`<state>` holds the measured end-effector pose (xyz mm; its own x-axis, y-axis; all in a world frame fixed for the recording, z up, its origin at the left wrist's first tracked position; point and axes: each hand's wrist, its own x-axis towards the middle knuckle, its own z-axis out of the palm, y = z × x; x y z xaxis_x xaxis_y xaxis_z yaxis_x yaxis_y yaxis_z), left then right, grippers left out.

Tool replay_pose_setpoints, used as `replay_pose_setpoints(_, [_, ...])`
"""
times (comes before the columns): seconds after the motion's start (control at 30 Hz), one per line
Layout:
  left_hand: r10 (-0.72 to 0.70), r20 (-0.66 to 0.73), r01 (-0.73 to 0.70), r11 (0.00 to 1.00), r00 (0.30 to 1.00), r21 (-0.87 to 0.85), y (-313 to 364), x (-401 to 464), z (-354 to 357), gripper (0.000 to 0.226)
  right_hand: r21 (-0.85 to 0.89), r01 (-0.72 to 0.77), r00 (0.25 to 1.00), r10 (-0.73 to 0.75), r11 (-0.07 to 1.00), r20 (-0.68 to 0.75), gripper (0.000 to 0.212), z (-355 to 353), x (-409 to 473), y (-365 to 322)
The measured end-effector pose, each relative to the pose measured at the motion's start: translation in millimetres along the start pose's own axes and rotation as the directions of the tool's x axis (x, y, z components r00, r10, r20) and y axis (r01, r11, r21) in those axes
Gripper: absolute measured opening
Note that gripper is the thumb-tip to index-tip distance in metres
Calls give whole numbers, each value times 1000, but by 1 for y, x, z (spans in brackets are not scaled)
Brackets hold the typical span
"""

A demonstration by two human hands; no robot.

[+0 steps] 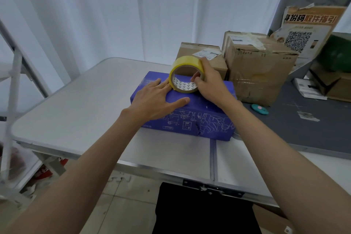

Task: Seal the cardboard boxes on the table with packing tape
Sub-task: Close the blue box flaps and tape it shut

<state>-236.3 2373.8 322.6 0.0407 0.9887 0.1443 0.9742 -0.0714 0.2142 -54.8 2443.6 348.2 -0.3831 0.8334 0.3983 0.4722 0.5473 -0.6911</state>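
The blue box [182,108] lies on the white table [76,100], with the roll of tape [187,74] standing on edge on its top. The right hand [210,81] grips the roll, thumb through its core. The left hand [155,99] presses flat on the box top, fingers straight, just beside the roll.

Tape roll [187,74] atop front box [190,119] — two boxes [262,70] behind.

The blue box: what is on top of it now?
On the blue box stands a yellow tape roll, gripped by the right hand. The left hand lies flat beside it. The lid under the hands is covered, so its seam cannot be seen.
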Motion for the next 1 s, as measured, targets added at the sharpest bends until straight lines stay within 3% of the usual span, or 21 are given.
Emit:
replay_pose_setpoints(0.13, [-21, 27, 20, 1000, 999, 11, -1, 1, 0, 105, 29, 10, 997, -8, 1000, -78, 50, -6, 1, 1])
replay_pose_setpoints(0.83, [9, 61, -13, 998, 998, 67, -5, 3, 4, 102, -220, 85, 981, -121, 972, -151, 35, -34, -7, 21])
replay_pose_setpoints(1.0, [11, 103, -22, 994, 995, 106, -3, 7, 5, 100, -119, -5, 988, -14, 993, -156, 25, -34, -17, 27])
